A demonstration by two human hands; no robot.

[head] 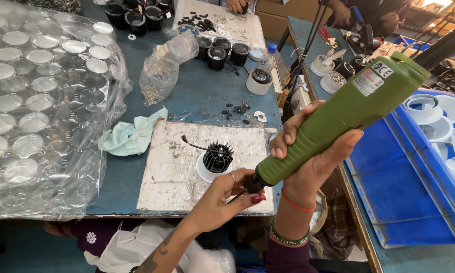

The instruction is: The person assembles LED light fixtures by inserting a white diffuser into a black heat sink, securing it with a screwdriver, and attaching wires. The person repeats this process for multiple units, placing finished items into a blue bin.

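A: Start from the silver work mat (177, 172) in the middle of the bench. Far to its left, a plastic-wrapped tray of clear round lenses (35, 101); just off the mat's upper left corner, a pale green rag (129, 137).

B: And on the mat itself?

A: A black finned heat sink (218, 156) seated in a white housing (203, 173), near the mat's lower right, wire trailing left. The left hand (222, 197) hovers at the mat's front edge, fingertips pinched at the driver's tip; what they pinch, I cannot tell.

B: The right?

A: The right hand (308, 156), just right of the mat, is clenched round the green electric screwdriver (338, 119). Further right, a blue bin of white rings (429, 167).

B: So loading the bit?

A: Looks so to me. Next would call for swinging the tip up over the sink, squarely.
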